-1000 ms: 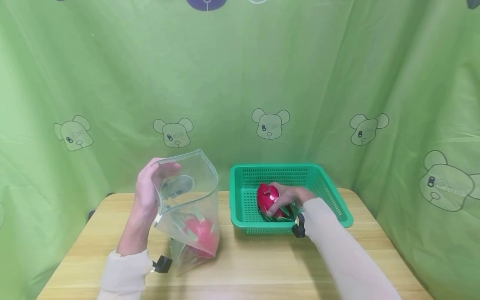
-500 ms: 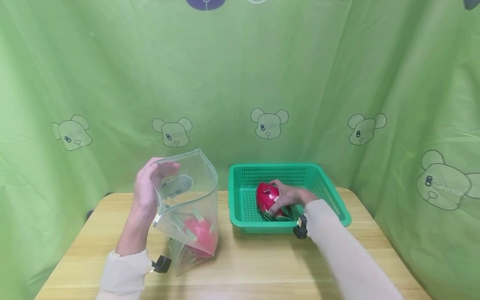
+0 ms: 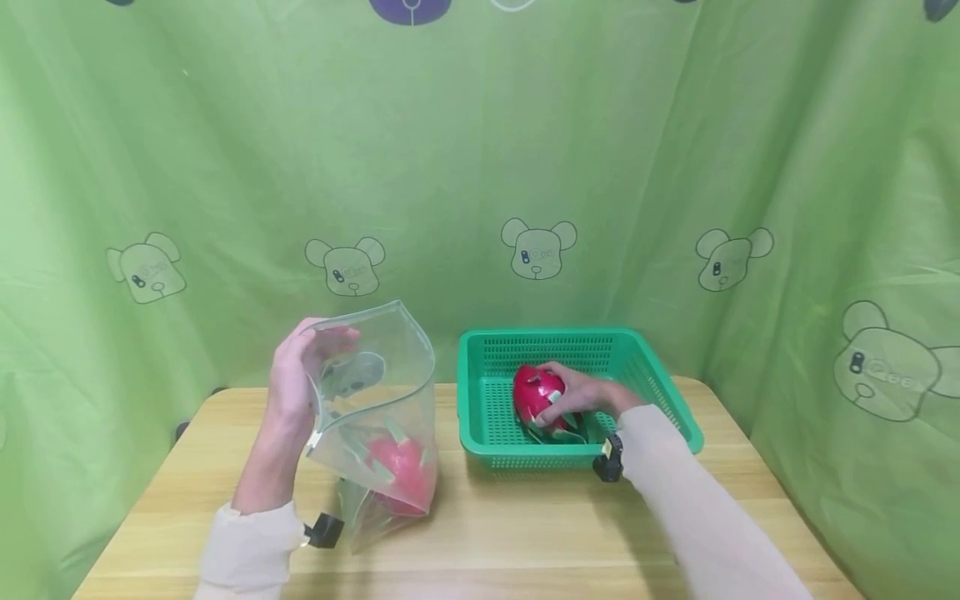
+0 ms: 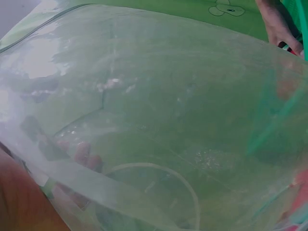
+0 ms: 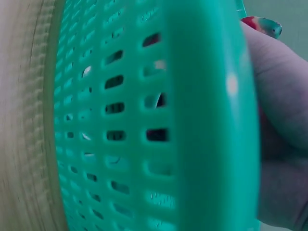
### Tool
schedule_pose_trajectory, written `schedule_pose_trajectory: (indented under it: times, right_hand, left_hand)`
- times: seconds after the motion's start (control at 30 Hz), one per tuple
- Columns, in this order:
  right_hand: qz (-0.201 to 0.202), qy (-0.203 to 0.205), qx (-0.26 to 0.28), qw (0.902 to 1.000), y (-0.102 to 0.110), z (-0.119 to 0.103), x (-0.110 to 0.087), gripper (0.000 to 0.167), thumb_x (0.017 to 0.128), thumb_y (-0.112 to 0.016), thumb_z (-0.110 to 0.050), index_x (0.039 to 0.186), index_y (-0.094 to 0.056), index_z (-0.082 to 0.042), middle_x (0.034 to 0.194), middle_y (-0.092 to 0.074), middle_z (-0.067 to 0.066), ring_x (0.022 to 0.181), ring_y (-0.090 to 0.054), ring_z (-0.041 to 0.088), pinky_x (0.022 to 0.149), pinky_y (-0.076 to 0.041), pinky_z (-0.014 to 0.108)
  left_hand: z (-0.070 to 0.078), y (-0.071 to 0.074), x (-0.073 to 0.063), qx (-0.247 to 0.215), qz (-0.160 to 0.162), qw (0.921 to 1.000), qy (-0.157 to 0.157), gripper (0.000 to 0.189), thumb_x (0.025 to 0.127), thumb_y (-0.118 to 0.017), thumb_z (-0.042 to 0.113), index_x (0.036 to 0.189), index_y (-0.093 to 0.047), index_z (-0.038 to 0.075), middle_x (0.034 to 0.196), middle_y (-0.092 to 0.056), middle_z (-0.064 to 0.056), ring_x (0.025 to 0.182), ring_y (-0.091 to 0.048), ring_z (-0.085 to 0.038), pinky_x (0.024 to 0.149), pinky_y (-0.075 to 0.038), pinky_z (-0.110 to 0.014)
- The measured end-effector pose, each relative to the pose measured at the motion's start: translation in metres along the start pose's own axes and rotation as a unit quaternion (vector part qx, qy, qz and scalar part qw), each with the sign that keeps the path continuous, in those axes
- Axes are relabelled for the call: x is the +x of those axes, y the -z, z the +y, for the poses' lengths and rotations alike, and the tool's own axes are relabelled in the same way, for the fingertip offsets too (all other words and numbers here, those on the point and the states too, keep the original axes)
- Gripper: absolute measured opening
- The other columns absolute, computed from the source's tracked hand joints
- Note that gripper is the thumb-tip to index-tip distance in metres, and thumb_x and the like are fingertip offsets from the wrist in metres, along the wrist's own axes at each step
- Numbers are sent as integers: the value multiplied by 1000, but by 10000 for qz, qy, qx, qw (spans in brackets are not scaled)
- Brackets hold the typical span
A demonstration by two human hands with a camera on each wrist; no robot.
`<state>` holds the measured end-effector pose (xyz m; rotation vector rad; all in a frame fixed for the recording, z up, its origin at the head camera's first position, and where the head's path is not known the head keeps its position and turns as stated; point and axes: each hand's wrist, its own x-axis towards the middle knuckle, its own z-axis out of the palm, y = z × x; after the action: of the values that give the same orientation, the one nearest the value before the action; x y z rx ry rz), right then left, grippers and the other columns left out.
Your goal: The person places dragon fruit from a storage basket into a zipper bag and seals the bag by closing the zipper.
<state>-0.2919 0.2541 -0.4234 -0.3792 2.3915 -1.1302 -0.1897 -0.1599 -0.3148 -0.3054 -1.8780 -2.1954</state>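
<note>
On the left of the head view my left hand point(image 3: 291, 367) holds the mouth of a clear zip bag point(image 3: 417, 354), its fingers seen through the film. The bag stands upright with its top spread, and a dragon fruit point(image 3: 401, 467) lies low inside it. In the left wrist view the bag's film point(image 4: 144, 96) fills most of the picture. My right hand point(image 3: 588, 396) reaches into a green plastic basket point(image 3: 540, 450) and grips another pink-red dragon fruit point(image 3: 531, 396) by its right side. From the right wrist, the basket wall point(image 5: 207, 120) hides most of that fruit.
Both bag and basket stand on a light wooden table point(image 3: 510, 533), the basket to the right and farther back. A green curtain point(image 3: 450, 167) printed with bear heads encloses the table behind and at the sides.
My right forearm and wrist have shifted slightly to the right, while the hand stays on the dragon fruit in the basket. The left hand and bag have barely moved.
</note>
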Motion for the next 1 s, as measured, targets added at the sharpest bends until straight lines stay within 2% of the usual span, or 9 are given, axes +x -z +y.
schedule_pose_trajectory:
  times: [0.17,0.33,0.67,1.0]
  right_hand:
    - [246,-73,94,9996,-2,3,1,95,80,-86,-23,154,-30,-12,138,-50,23,124,-54,40,92,-57,52]
    - [509,31,25,9987,1,4,2,94,80,-87,-28,154,-32,-10,140,-50,23,126,-52,42,92,-57,52]
    - [983,100,357,9945,12,0,0,98,81,-87,-37,155,-27,-14,146,-43,23,133,-45,45,94,-56,55]
    - [1059,198,871,9904,18,0,-5,99,82,-85,-39,156,-22,-20,150,-37,21,137,-38,45,95,-55,55]
  left_hand:
    - [-1,0,0,-3,-27,10000,-16,40,110,-24,20,116,-62,7,111,-71,-5,109,-64,-27,107,-43,-45]
    - [-2,0,0,-42,1,10000,-37,41,110,-24,20,115,-61,6,110,-71,-5,108,-64,-27,106,-44,-45]
    - [-4,0,2,-85,11,9999,-127,41,110,-24,19,115,-63,7,109,-71,-5,108,-64,-28,106,-44,-43]
    - [-4,1,2,-64,33,9999,-124,41,109,-23,18,115,-62,7,110,-71,-6,109,-64,-28,106,-45,-44]
